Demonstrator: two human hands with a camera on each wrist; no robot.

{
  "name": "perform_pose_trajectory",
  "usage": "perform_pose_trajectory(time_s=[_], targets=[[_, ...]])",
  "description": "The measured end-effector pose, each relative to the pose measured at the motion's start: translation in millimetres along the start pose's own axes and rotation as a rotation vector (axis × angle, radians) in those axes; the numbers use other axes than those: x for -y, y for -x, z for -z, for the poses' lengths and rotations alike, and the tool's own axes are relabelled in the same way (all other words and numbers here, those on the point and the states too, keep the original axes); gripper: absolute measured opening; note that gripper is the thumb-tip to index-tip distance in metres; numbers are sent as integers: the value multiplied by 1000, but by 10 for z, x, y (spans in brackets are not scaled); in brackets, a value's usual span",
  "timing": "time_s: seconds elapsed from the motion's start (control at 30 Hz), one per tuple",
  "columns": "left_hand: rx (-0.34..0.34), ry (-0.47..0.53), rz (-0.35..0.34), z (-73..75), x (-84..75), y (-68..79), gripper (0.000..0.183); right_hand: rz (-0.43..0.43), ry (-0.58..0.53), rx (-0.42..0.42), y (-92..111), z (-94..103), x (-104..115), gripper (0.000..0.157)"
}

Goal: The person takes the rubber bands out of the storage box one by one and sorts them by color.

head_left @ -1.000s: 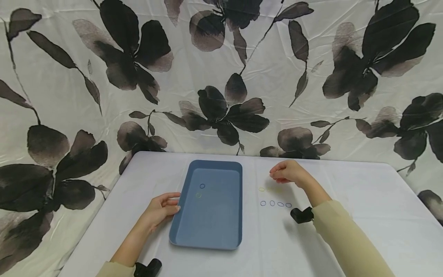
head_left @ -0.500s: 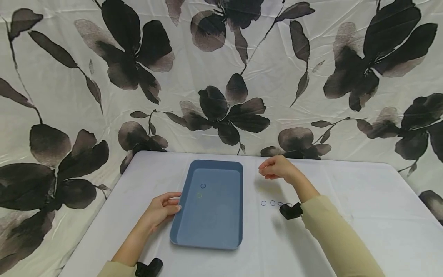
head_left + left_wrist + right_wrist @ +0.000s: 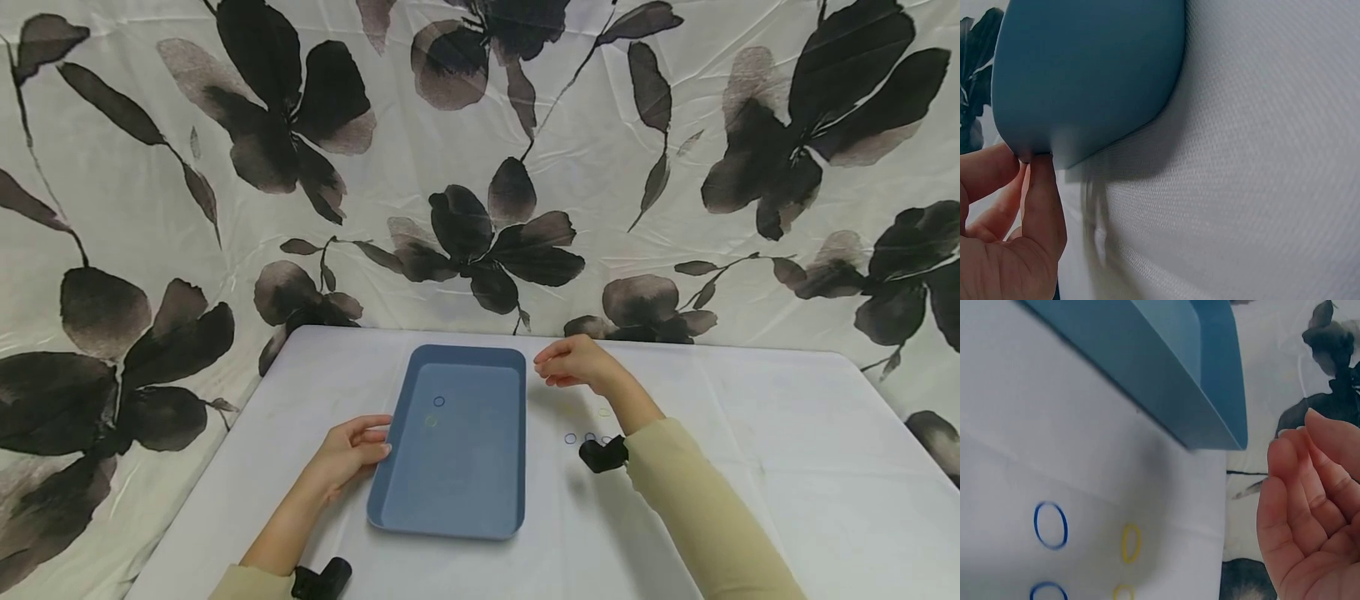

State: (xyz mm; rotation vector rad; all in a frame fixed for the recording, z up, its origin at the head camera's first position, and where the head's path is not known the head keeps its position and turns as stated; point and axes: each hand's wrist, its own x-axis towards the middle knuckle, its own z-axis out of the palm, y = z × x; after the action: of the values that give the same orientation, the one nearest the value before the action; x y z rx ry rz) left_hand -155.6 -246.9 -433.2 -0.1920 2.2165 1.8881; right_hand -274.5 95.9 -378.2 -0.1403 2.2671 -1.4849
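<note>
Shifting nearer the tray, right hand, grip unclear, left hand still pinching it.

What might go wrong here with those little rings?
The left hand grips the tray at its edge; a tilt might slide the two rings inside. In the head view, the black wrist device overlaps the row of blue rings, so it may brush them. The right hand could bump the nearby tray.

Below the right hand, its wrist view cuts off a blue ring and a yellow ring; whether it pinches anything is unclear.
</note>
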Motion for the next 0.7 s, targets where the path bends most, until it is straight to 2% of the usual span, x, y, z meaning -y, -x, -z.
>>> perform_pose_trajectory(time_s=[0.17, 0.7], targets=[[-2, -4, -2, -5, -17, -5, 51, 1, -70, 23, -45, -103, 18, 24], [2, -15, 3, -10, -34, 16, 52, 30, -151, 114, -105, -608, 159, 25]])
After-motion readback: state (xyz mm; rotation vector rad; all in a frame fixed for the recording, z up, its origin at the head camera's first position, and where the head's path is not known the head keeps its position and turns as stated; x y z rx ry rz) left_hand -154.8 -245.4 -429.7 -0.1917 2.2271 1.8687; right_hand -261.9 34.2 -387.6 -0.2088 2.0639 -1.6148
